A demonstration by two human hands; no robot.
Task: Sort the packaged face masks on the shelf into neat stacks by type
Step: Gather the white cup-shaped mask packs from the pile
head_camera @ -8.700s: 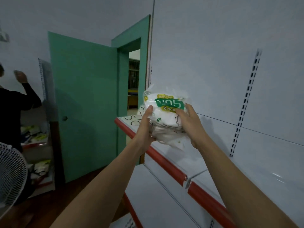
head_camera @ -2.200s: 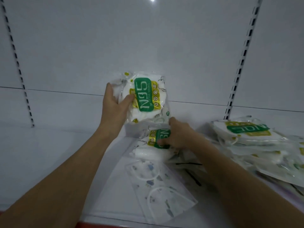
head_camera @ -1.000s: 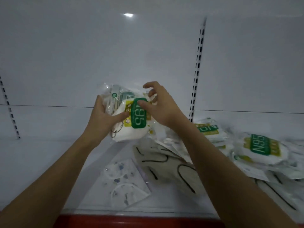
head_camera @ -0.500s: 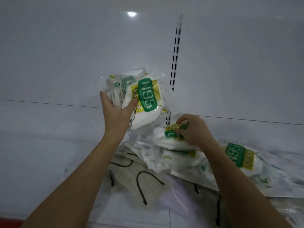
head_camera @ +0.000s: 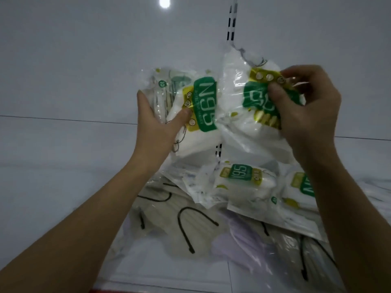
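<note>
1. My left hand [head_camera: 156, 125] grips a bundle of clear plastic mask packs with a green and yellow N95 label [head_camera: 203, 115], thumb curled across the front and fingers hidden behind it, held up above the shelf.
2. My right hand [head_camera: 306, 111] pinches a second crinkled clear N95 pack with the same green label [head_camera: 249, 106] between thumb and curled fingers; its edge touches the bundle in my left hand.
3. Below both hands, more green-labelled N95 packs [head_camera: 243, 178] lie in a loose pile on the white shelf board [head_camera: 53, 197].
4. Nearer me than that pile lie flat clear packs of beige masks with black ear loops [head_camera: 190, 227] and a pale lilac mask pack [head_camera: 243, 246].
5. Behind my hands stands the white back panel [head_camera: 84, 60] with a slotted upright [head_camera: 231, 22].
</note>
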